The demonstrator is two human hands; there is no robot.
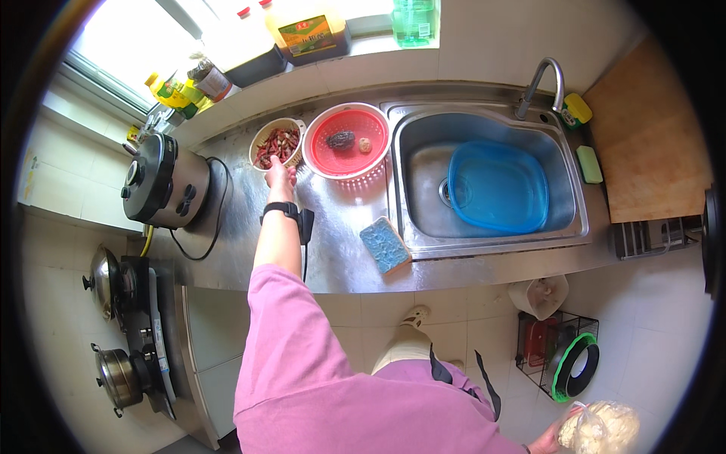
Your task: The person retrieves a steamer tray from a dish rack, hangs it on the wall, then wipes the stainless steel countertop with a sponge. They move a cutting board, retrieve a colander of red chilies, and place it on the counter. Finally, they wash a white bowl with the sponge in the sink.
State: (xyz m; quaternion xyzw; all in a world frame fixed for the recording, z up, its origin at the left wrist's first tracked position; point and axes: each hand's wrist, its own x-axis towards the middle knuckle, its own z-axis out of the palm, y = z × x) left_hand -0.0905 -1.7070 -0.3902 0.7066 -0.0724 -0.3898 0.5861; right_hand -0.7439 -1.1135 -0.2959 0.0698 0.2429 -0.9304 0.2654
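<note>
My left hand (281, 178) is at the near rim of a small cream plastic basket (256, 139). Its thumb lies over the rim and the fingers curl outside it. Dried red chillies (279, 144) fill the basket. Touching or very close on its right is a white-and-red colander (347, 161), which holds a dark wrinkled item (340, 140) and a small tan lump (364, 145). At the lower right edge, my right hand (545, 442), partly cut off, grips a clear plastic bag (602, 427) with what looks like cauliflower inside.
A blue plastic basin (499, 190) sits in the steel sink (428, 213), under a faucet (530, 91). Near the counter's front edge lies a blue sponge (385, 245). An electric pressure cooker (170, 181) with a trailing cord stands left. A wire rack (530, 363) is on the floor.
</note>
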